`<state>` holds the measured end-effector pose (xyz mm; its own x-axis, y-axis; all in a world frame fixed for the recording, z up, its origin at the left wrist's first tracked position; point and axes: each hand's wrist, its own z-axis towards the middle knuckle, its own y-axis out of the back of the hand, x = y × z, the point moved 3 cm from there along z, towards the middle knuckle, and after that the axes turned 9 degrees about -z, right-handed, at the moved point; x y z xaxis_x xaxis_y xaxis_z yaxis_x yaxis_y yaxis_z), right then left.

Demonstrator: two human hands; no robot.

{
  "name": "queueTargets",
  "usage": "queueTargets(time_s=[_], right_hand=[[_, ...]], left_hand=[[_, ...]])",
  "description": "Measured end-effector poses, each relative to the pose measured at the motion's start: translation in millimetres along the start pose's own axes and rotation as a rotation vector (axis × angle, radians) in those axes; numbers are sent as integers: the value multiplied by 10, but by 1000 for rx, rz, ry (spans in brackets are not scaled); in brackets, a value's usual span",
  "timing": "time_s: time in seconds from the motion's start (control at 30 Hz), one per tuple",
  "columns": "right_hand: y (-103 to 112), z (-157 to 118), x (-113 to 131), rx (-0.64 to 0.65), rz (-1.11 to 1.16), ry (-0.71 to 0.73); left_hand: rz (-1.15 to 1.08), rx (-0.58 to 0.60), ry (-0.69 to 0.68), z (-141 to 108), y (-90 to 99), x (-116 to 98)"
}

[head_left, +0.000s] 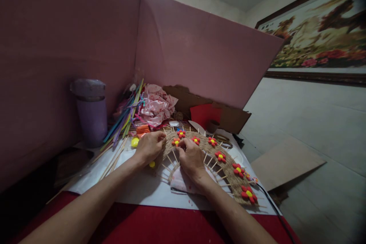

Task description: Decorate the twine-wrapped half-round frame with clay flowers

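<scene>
A fan-shaped piece of woven twine point(210, 146) on thin wooden sticks lies on white paper point(143, 194). Several red flowers with yellow centres sit along its band, among them one at the right end point(248, 195). An orange flower point(175, 142) lies just left of my right hand point(190, 156), whose fingers are pinched together at it; whatever is between them is hidden. My left hand point(151, 145) is closed at the fan's left edge, and its fingertips hide what they hold. Below it is a yellow blob point(152, 164). Printed cloth point(185, 181) covers the fan's inner part.
At the left stands a purple tumbler point(92, 114). Behind the fan are coloured pipe cleaners point(126, 118), crumpled pink wrapping point(158, 105), red paper point(204, 116), scissors point(224, 141) and cardboard point(234, 122). A yellow lump point(135, 142) lies left; a black cable point(271, 204) runs right.
</scene>
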<state>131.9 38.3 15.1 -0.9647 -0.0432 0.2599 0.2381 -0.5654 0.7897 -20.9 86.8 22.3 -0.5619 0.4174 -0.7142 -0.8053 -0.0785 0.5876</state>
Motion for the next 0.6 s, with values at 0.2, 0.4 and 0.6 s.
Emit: queueTargets(time_s=[0.2, 0.4, 0.6], right_hand=[[7, -18, -73, 22, 56, 13], [32, -69, -122, -28, 73, 89], [92, -196, -17, -6, -150, 280]], left_hand=[[13, 10, -4, -2, -2, -6], [13, 17, -7, -8, -3, -17], [13, 26, -11, -13, 4, -34]])
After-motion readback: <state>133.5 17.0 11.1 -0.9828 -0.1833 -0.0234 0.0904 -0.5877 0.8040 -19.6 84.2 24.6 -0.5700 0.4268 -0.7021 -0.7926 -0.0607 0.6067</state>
